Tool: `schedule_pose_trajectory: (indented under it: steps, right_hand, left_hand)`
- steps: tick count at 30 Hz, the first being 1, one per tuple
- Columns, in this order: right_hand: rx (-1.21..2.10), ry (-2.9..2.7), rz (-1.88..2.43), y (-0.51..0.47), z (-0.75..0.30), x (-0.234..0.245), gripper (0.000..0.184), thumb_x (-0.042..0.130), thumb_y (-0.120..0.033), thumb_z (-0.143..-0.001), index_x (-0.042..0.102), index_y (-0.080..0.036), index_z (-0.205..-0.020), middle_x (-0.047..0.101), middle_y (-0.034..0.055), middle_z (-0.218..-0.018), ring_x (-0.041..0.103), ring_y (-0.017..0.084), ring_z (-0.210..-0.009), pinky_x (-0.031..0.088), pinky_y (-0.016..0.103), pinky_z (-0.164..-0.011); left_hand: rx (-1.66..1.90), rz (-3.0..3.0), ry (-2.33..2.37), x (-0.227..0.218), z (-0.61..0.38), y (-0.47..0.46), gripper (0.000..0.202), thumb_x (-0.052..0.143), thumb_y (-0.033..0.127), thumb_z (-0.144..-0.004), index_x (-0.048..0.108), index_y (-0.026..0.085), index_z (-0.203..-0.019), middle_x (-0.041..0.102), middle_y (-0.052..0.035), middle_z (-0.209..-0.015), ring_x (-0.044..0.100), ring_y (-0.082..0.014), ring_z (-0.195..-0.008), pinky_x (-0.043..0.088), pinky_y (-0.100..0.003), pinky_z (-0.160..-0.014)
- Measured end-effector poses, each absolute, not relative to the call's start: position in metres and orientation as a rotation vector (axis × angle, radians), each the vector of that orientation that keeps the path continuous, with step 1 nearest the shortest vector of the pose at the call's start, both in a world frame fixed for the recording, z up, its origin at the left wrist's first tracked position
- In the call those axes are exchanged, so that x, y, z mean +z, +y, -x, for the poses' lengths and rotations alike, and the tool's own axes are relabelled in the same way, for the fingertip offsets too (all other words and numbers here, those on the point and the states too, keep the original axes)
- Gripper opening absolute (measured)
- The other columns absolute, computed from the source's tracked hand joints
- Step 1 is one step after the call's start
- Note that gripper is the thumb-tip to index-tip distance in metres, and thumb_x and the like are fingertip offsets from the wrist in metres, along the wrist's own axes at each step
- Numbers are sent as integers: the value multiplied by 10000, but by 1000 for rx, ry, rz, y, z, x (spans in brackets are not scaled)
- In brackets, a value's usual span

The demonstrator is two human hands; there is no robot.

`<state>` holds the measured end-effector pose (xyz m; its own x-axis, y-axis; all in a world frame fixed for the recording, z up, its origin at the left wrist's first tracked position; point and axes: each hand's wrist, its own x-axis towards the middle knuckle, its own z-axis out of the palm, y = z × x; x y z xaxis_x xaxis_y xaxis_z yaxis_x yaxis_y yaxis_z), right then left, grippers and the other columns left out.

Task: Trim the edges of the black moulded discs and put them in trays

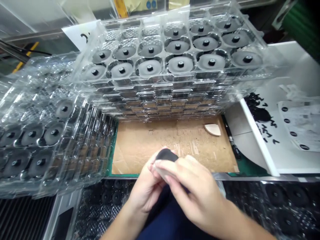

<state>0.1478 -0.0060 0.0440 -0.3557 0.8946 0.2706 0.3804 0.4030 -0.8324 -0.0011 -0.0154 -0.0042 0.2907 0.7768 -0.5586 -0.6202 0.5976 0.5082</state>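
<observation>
My left hand (147, 185) is closed around a dark, round-edged part (166, 154), held up above the near edge of the work surface. My right hand (193, 183) meets it there, its index finger and thumb pinched against the part's near side. A thin, pale flat edge shows under the right fingers, but its kind is hidden. Similar dark discs with a raised centre hub (180, 64) sit in the cells of the clear plastic tray (155, 81) ahead, on top of a stack.
Another stack of clear trays (75, 146) with discs stands at left. On the cardboard sheet (140, 140) lies a pale wedge-shaped piece (213, 129). A black pen (232, 141) rests by the cardboard's right edge. The white bin (260, 136) at right holds black scraps (261, 113).
</observation>
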Motion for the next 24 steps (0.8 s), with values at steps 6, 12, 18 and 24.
schedule_pose_trajectory:
  steps: [6, 12, 18, 24]
  right_hand:
    - [745, -1949, 1126, 2, -137, 42, 243, 435, -120, -905, 627, -110, -1053, 691, 66, -870, 572, 171, -729, 403, 319, -677]
    - [994, -2075, 1101, -12, -160, 49, 218, 497, -72, -868, 629, -168, -1013, 657, -19, -761, 517, 104, -614, 359, 260, -624]
    - [513, -2106, 1095, 3, -165, 44, 316, 429, -65, -893, 667, -211, -1040, 644, 7, -735, 492, 142, -639, 336, 310, -641]
    - [999, -1476, 1457, 5, -180, 0, 215, 531, -299, -898, 666, -240, -1055, 696, 36, -1042, 636, 188, -910, 504, 312, -784]
  left_hand:
    - [930, -212, 887, 2, -3, -15, 579, 814, 266, -608, 615, 202, -1148, 698, -49, -1004, 654, -189, -920, 522, -244, -815]
    - [879, -173, 842, 5, 7, -14, 803, 856, 199, -530, 533, 241, -1265, 702, -27, -1021, 655, -142, -894, 511, -174, -794]
    - [843, -189, 701, 10, 5, -17, 519, 825, 248, -598, 656, 180, -1084, 713, -31, -917, 667, -155, -866, 520, -215, -834]
    - [848, -141, 527, 13, 13, -19, 514, 820, 330, -590, 674, 236, -1074, 649, -60, -1223, 683, -244, -951, 578, -251, -744]
